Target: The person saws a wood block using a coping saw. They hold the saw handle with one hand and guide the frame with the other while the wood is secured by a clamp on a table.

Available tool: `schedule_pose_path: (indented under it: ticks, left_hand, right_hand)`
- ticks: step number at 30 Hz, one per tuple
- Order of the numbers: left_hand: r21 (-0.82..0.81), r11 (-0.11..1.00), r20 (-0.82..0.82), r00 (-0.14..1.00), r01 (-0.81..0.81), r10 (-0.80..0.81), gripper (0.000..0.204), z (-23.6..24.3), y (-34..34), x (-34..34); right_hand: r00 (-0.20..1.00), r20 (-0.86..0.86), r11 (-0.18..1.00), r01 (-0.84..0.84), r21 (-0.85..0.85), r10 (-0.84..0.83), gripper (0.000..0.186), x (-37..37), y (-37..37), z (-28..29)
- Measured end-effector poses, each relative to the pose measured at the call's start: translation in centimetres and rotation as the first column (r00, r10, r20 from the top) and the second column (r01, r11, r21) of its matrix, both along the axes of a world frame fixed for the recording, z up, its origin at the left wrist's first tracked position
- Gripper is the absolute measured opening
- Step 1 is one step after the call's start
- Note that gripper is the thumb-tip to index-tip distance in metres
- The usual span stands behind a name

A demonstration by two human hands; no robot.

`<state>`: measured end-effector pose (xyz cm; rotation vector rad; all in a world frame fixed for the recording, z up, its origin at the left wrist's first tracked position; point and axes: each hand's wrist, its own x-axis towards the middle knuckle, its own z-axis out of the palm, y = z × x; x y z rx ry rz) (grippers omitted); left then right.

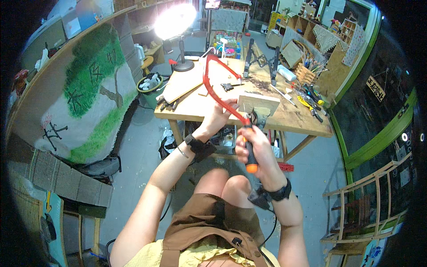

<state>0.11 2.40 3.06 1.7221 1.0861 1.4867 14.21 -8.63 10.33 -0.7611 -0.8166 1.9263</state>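
At centre frame, the right hand [254,149] has its grip closed around the red coping saw [222,95] by its orange handle; the left hand [216,118] rests on the wooden bench [293,116], grip unclear, beside a clamped wood block [258,103].

open floor left of workbench [284,119], tools [311,100] crowd right edge, lamp [182,62] behind

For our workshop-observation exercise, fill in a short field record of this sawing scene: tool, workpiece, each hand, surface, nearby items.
Tool: red-framed coping saw with an orange handle
Workpiece: pale wooden block at the bench's near edge
Right hand: gripping the saw handle
Left hand: resting at the bench edge beside the block, under the saw frame
Surface: wooden workbench
Nearby: desk lamp, lit; hand tools at the right
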Motion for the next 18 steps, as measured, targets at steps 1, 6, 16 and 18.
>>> schedule_pose_path:
  ticks: [1, 6, 16, 18]
  left_hand:
    - [0.05, 0.996, 0.057, 0.995, 0.079, -0.081, 0.023, -0.1, -0.2, -0.4]
    - [0.068, 0.997, -0.076, 0.997, 0.027, -0.022, 0.024, 0.3, -0.6, -0.2]
    - [0.177, 0.984, -0.116, 0.993, 0.012, 0.009, 0.023, 0.3, 0.1, -0.2]
    - [-0.03, 0.999, 0.036, 0.999, 0.023, -0.021, 0.022, 0.0, 0.0, 0.1]
  right_hand:
    - [0.999, 0.05, 1.0, 0.012, -0.016, -0.011, 0.013, -0.1, -0.8, 0.1]
    - [0.99, 0.134, 0.999, 0.032, 0.014, -0.034, 0.019, -0.6, -1.0, 0.1]
    - [0.971, 0.238, 0.999, 0.019, 0.039, -0.028, 0.018, -0.1, -1.1, 0.3]
    - [0.977, 0.21, 0.998, 0.031, 0.06, -0.043, 0.017, -0.5, 0.1, 0.8]
